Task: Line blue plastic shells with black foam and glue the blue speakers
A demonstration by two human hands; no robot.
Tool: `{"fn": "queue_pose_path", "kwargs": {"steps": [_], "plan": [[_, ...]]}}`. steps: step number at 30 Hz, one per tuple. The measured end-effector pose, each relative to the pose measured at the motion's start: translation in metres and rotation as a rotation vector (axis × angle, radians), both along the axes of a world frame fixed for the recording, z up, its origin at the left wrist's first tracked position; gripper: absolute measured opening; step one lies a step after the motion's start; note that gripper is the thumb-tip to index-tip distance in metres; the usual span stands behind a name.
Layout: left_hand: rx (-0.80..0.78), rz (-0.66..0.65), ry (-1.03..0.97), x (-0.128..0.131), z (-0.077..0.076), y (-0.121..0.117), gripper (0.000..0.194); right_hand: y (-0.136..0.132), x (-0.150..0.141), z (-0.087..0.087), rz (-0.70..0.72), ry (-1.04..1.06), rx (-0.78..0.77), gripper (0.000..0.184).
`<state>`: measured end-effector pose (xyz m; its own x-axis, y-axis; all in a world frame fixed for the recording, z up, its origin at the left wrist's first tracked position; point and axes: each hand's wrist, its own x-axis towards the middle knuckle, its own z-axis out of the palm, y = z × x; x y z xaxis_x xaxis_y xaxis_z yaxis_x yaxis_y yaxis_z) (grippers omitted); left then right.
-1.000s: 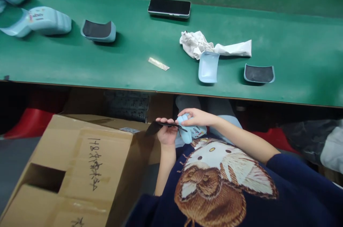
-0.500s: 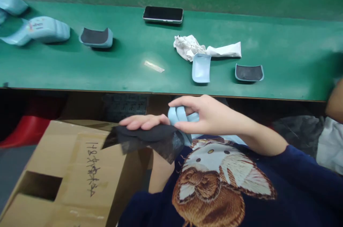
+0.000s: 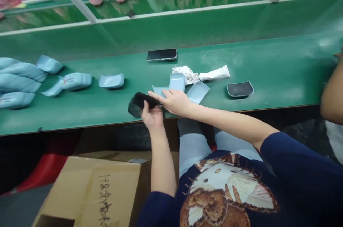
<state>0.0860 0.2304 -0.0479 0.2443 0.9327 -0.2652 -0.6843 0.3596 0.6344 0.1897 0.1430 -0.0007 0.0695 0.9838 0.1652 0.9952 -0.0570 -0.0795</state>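
My left hand (image 3: 153, 115) grips several black sheets (image 3: 137, 106) that look like thin pads, its thumb on top, over the table's front edge. Right beside it is my right hand (image 3: 175, 103), its index finger stretched out to the sheets and the other fingers loosely bent over the light blue pieces. Whether its fingertips touch the sheets or a piece, I cannot tell. Just behind lie curved blue pieces: one propped upright (image 3: 177, 81), one flat at the right (image 3: 198, 92), and one partly hidden behind my fingers (image 3: 160, 90).
A phone (image 3: 162, 54) and crumpled white cloth (image 3: 187, 74) lie farther back. A dark-lined blue piece (image 3: 240, 89) sits right, another blue piece (image 3: 111, 80) left, beside blue padded parts (image 3: 77, 81). A cardboard box (image 3: 107, 184) stands below. Another person's arm (image 3: 332, 94) shows at right.
Both hands have risen from my lap to the table edge, and the view has tilted up. My right hand has let go of the blue pieces, which now lie on the table.
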Motion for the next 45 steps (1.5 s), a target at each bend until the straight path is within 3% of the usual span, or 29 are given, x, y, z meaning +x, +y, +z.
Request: {"fn": "queue_pose_path", "kwargs": {"steps": [7,11,16,20,25,28,31,33,35,37,39,42,45], "plan": [[0.076,-0.063,-0.13,-0.009,-0.012,0.009,0.034,-0.009,-0.003,-0.008,0.068,0.102,0.155,0.068],[0.093,-0.085,-0.173,-0.013,-0.016,0.012,0.035,-0.032,0.01,-0.015,-0.044,0.177,0.213,0.067],[0.082,-0.081,-0.185,-0.013,-0.02,0.014,0.039,-0.062,0.025,-0.04,-0.191,0.204,0.197,0.06],[0.08,-0.08,-0.18,-0.011,-0.023,0.016,0.043,-0.064,0.031,-0.053,-0.207,0.226,0.201,0.062],[0.114,-0.045,-0.198,-0.018,-0.025,0.011,0.044,-0.065,0.03,-0.049,-0.179,0.233,0.294,0.055],[0.152,-0.02,-0.21,-0.027,-0.023,0.003,0.047,-0.088,0.027,-0.048,-0.145,0.243,0.367,0.047],[0.185,-0.047,-0.199,-0.038,-0.012,-0.013,0.046,-0.14,0.03,-0.056,-0.18,0.291,0.412,0.04],[0.198,-0.106,-0.181,-0.046,0.001,-0.026,0.042,-0.19,0.032,-0.065,-0.303,0.366,0.441,0.036],[0.194,-0.207,-0.161,-0.054,0.014,-0.036,0.043,-0.245,0.031,-0.074,-0.52,0.421,0.441,0.036],[0.172,-0.359,-0.136,-0.058,0.024,-0.043,0.046,-0.294,0.023,-0.08,-0.761,0.457,0.396,0.039],[0.169,-0.567,-0.104,-0.061,0.026,-0.046,0.043,-0.328,0.012,-0.086,-0.96,0.5,0.314,0.041],[0.251,-0.852,-0.007,-0.058,0.017,-0.057,0.028,-0.336,-0.005,-0.107,-1.125,0.612,0.123,0.038],[0.377,-1.035,0.139,-0.041,0.002,-0.079,0.014,-0.307,-0.022,-0.15,-1.158,0.771,-0.148,0.028]]}}
